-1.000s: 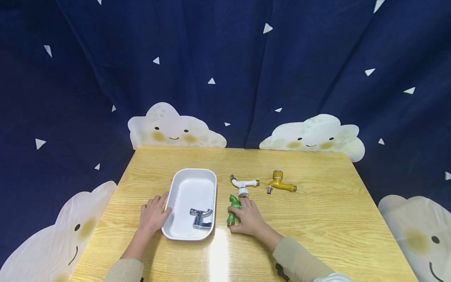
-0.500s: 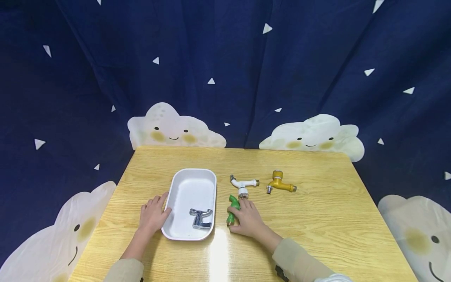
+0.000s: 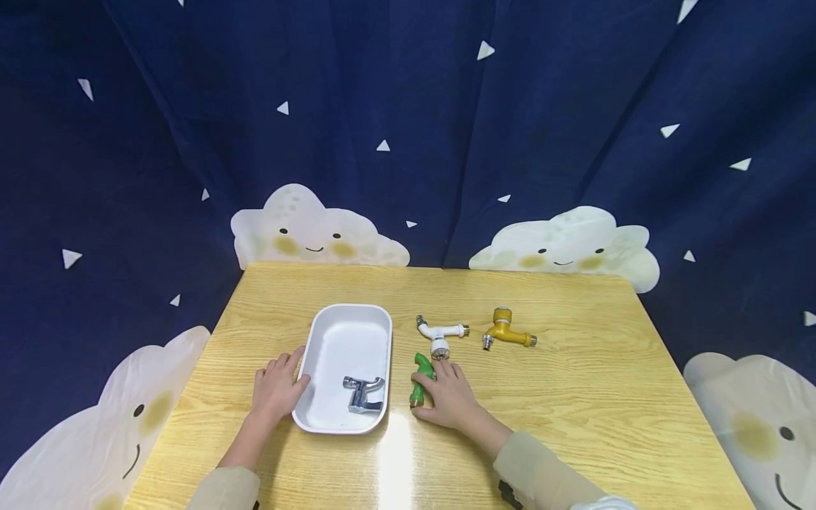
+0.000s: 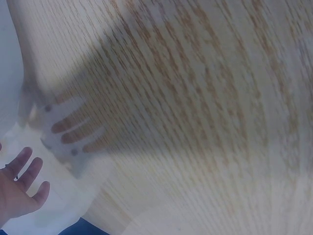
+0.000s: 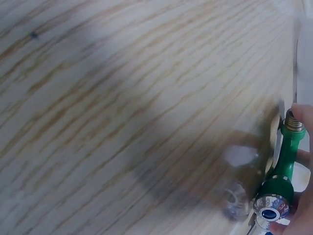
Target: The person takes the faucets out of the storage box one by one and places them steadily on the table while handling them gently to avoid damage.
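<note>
The green tap [image 3: 423,364] is lying right of the tray [image 3: 390,354], towards the near edge of the worktop [image 3: 574,397], its long axis running roughly from near edge to far, threaded end nearest the person. The right hand [image 3: 449,398] is gripping it from the right, thumb at that end; the left hand [image 3: 275,386] is resting relaxed against the tray's left wall — farther off, with the whole tray between. The green body is looking smooth and glossy, rounding into a chrome-like cap with a blue oval. Inside the smooth, round-cornered tray, a shiny silver tap [image 3: 358,392] is lying near its near right corner. Just beyond the green tap a white tap [image 3: 438,333] is lying; a yellow tap [image 3: 506,333] is sitting farther right — both metal-tipped — on streaky, wood-grained worktop.
</note>
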{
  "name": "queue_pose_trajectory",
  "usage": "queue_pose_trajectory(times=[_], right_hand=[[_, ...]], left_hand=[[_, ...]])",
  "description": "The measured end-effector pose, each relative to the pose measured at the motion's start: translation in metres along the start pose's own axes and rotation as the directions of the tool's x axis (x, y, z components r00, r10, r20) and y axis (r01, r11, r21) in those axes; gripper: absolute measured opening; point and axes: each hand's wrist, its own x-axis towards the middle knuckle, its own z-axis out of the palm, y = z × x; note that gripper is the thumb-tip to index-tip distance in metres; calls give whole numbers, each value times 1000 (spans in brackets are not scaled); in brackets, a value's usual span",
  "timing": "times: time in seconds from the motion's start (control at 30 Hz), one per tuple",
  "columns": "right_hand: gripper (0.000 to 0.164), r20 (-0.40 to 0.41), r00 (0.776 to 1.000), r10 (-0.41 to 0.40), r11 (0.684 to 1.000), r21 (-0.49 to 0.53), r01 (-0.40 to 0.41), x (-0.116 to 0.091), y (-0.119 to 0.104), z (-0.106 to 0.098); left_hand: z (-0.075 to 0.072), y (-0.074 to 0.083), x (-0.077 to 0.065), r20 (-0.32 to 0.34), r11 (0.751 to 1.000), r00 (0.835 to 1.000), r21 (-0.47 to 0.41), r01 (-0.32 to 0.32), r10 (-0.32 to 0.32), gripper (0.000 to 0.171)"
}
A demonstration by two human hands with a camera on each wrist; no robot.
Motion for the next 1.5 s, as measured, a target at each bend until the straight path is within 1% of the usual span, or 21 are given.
queue_pose_trajectory(times=[0.17, 0.43, 0.57, 0.7, 0.77, 0.97, 1.13, 1.27, 1.33, 1.5], right_hand=[[64, -7, 1000, -1, 999, 34, 1, -2, 2, 0], [71, -62, 998, -4, 996, 88, 9, -1, 3, -7], [70, -100, 995, -10, 994, 103, 21, 3, 3, -12], [69, -148, 989, -17, 995, 96, 31, 11, 2, -19], [70, -158, 987, -15, 995, 99, 31, 15, 1, -23], [75, -135, 991, -1, 994, 106, 15, 25, -4, -37], [80, -137, 990, -25, 992, 119, 41, 35, -11, -45], [82, -115, 992, -43, 989, 139, 59, 41, -18, -48], [83, -95, 994, -50, 989, 134, 63, 45, -21, -49], [82, -60, 994, -93, 992, 81, 98, 53, -32, -49]], left_hand=[[0, 0, 0, 7, 1000, 1000, 1, 4, -4, 58], [-1, 0, 0, 9, 1000, 1000, 3, 2, -2, 58], [-1, 0, 1, 7, 1000, 1000, 5, 0, 0, 58], [-2, 0, 1, 8, 1000, 1000, 1, 0, 0, 58], [-2, 0, 1, 11, 1000, 1000, 0, 1, -1, 58], [-2, 1, 1, 11, 1000, 1000, 3, 1, -1, 58], [-1, 1, 1, 6, 1000, 1000, 1, 1, -1, 58], [-1, 1, 1, 5, 1000, 1000, 0, -1, 1, 58], [0, 1, 0, 6, 1000, 1000, 1, -2, 2, 59], [0, 0, 0, 6, 1000, 1000, -4, -1, 1, 59]])
